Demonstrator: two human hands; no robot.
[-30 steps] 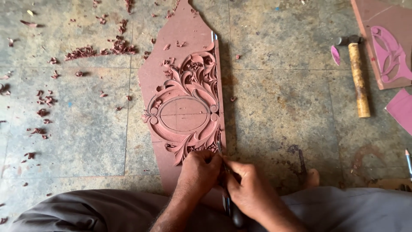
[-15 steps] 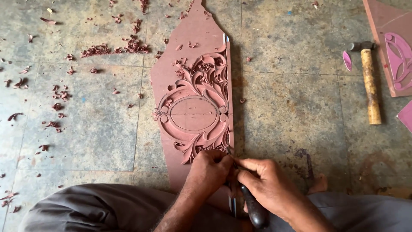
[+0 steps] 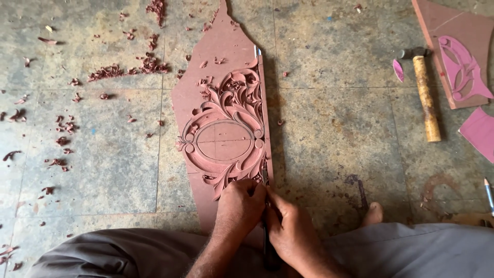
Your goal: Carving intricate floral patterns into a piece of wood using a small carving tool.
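Both hands are clamping a dark-handled carving chisel [image 3: 266, 216]: left hand [image 3: 240, 206] and right hand [image 3: 292, 229] are touching, fingers closed around it, its tip pressing into the near edge of the reddish-brown pointed carved wooden panel [image 3: 226, 118] lying on the floor.

Both forearms are bare to the bottom edge of the picture, with no sleeve showing. The left hand [image 3: 240, 206] and the right hand [image 3: 291, 229] wear no gloves, rings, watch or bands. The nails are short. Loose grey trousers [image 3: 128, 255] cover both legs, the cloth plain and softly creased, running along the whole bottom edge. A bare toe [image 3: 372, 213] shows beyond the cloth at the right, with no footwear on it.
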